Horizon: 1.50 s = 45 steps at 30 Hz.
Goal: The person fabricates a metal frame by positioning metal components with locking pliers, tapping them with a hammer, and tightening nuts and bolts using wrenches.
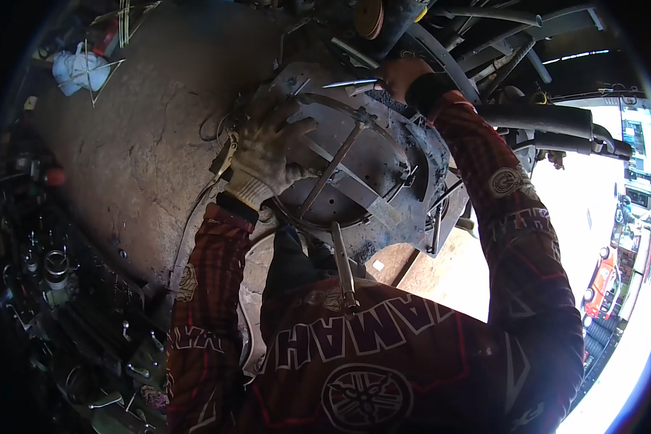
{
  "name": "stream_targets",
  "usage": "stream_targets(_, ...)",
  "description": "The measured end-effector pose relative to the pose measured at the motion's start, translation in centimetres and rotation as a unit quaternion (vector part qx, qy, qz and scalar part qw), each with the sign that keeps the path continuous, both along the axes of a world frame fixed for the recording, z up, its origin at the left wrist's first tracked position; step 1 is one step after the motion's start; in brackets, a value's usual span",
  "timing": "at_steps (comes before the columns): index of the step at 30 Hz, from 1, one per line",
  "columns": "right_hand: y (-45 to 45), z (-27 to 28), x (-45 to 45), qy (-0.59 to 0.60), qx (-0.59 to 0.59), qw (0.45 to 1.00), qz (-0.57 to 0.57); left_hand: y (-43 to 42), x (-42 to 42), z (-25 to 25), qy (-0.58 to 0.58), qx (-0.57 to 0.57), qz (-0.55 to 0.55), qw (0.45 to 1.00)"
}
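Note:
My left hand (pixel 264 155) wears a pale knitted work glove. Its fingers are spread over the left side of a round metal frame (pixel 333 170) with crossing bars. Against the outer edge of that glove lies a yellowish tool (pixel 229 153) with a cable trailing down; whether the hand touches it I cannot tell. At the far side of the frame my right hand (pixel 403 78), bare, is closed around a slim pointed metal piece (pixel 351 83) whose bright tip points left. Beneath the frame is a flat metal plate (pixel 412 239). A metal rod (pixel 342 264) sticks out from the frame toward my chest.
Pipes and metal scrap (pixel 535 116) crowd the back right. A white bundle (pixel 79 69) sits at the far left on the brown work surface (pixel 123 159). Dark clutter of metal parts (pixel 58 271) fills the lower left. A red vehicle (pixel 600 282) stands outside at right.

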State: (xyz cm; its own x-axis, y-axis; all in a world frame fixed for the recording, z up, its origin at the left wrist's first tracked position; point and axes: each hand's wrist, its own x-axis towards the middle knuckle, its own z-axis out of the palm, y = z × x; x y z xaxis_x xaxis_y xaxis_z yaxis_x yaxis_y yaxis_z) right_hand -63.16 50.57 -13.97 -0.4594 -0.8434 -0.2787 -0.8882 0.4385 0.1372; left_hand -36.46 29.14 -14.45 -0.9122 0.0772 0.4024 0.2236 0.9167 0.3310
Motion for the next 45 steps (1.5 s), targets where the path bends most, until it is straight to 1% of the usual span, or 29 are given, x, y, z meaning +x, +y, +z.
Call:
stream_targets(2, 0.0, 0.4, 0.5, -0.009, -0.005, 1.0, 0.002, 0.0, 0.1, -0.1, -0.013, 0.01, 0.002, 1.0)
stream_targets(5, -0.8, 1.1, 1.3, 0.024, -0.036, 0.999, 0.024, 0.0, 0.0, 0.3, -0.006, -0.011, -0.004, 1.0)
stream_targets(7, -2.5, 1.2, 1.5, -0.001, 0.073, 0.997, -0.021, 0.0, -0.1, 0.3, 0.001, -0.013, -0.009, 1.0)
stream_targets(8, -2.9, 1.3, 1.3, 0.0, 0.071, 0.997, -0.023, -0.1, -0.1, 0.3, 0.006, -0.013, -0.012, 1.0)
stream_targets(9, -3.3, 1.3, 1.2, -0.011, 0.093, 0.995, -0.029, -0.1, -0.2, 0.2, 0.007, -0.015, -0.013, 1.0)
stream_targets(10, -3.4, 1.0, 1.1, -0.022, 0.116, 0.992, -0.036, -0.1, -0.1, 0.2, -0.005, -0.024, -0.004, 1.0)
stream_targets(11, -3.0, 0.7, 1.2, -0.022, 0.116, 0.992, -0.037, 0.0, -0.1, 0.2, -0.017, -0.033, 0.004, 0.999)
stream_targets(13, -1.9, 0.5, 0.8, -0.022, 0.059, 0.998, -0.01, 0.0, -0.1, 0.2, 0.0, -0.018, -0.003, 1.0)
stream_targets(14, -1.4, 1.4, 1.2, -0.02, 0.059, 0.998, -0.007, 0.0, -0.1, 0.2, 0.015, -0.001, -0.005, 1.0)
stream_targets(16, 0.7, 3.0, 2.5, 0.01, 0.02, 1.0, -0.01, -0.2, -0.2, 0.2, 0.025, -0.003, -0.007, 1.0)
stream_targets(17, 2.0, 2.8, 2.5, 0.008, 0.022, 1.0, -0.009, -0.2, -0.2, 0.1, 0.034, -0.004, -0.014, 0.999)
stream_targets(19, 4.4, 2.4, 2.4, -0.017, -0.093, 0.995, 0.043, -0.2, -0.4, -0.2, 0.032, -0.001, -0.018, 0.999)
stream_targets(24, 6.8, 1.4, 4.5, -0.037, -0.07, 0.997, 0.02, -0.6, -0.6, -0.4, 0.055, -0.02, -0.035, 0.998)
stream_targets(27, 7.4, 1.6, 5.5, -0.043, -0.056, 0.997, 0.013, -0.5, -0.6, -0.5, 0.051, -0.048, -0.031, 0.997)
stream_targets(29, 7.6, 1.7, 5.6, -0.044, -0.047, 0.998, 0.013, -0.4, -0.4, -0.3, 0.02, -0.064, -0.028, 0.997)
stream_targets(31, 7.7, 2.3, 5.6, -0.088, -0.028, 0.996, -0.001, -0.3, -0.5, -0.2, 0.027, -0.052, -0.025, 0.998)
stream_targets(32, 7.4, 3.0, 5.4, -0.088, -0.029, 0.996, -0.001, -0.3, -0.5, -0.2, 0.035, -0.039, -0.021, 0.998)
stream_targets(34, 6.6, 4.6, 4.9, -0.166, 0.004, 0.985, -0.043, -0.1, -0.3, 0.1, 0.027, -0.04, -0.015, 0.999)
stream_targets(35, 6.2, 4.0, 4.4, -0.165, 0.004, 0.985, -0.044, 0.0, -0.3, 0.2, 0.019, -0.042, -0.008, 0.999)
stream_targets(37, 4.9, 2.2, 2.5, -0.222, -0.164, 0.957, -0.084, 0.0, -0.3, 0.0, 0.027, -0.044, -0.007, 0.999)
stream_targets(38, 3.8, 1.8, 2.2, -0.222, -0.165, 0.957, -0.084, -0.1, -0.4, 0.0, 0.034, -0.047, -0.005, 0.998)
stream_targets(40, 1.0, 1.0, 1.8, -0.102, -0.137, 0.978, -0.117, -0.2, -0.5, 0.3, 0.058, -0.044, -0.02, 0.997)
stream_targets(41, -0.5, 0.8, 1.7, -0.103, -0.139, 0.978, -0.117, -0.2, -0.6, 0.4, 0.08, -0.04, -0.034, 0.995)
stream_targets(43, -2.8, 0.7, 1.7, -0.046, -0.036, 0.98, -0.19, -0.1, -0.5, 0.3, 0.09, -0.044, -0.028, 0.995)
stream_targets(44, -3.1, 0.9, 1.8, -0.048, -0.035, 0.98, -0.19, -0.1, -0.5, 0.1, 0.1, -0.045, -0.023, 0.994)
stream_targets(45, -3.3, 1.3, 1.8, -0.056, -0.027, 0.986, -0.156, -0.2, -0.4, -0.2, 0.1, -0.045, -0.022, 0.994)
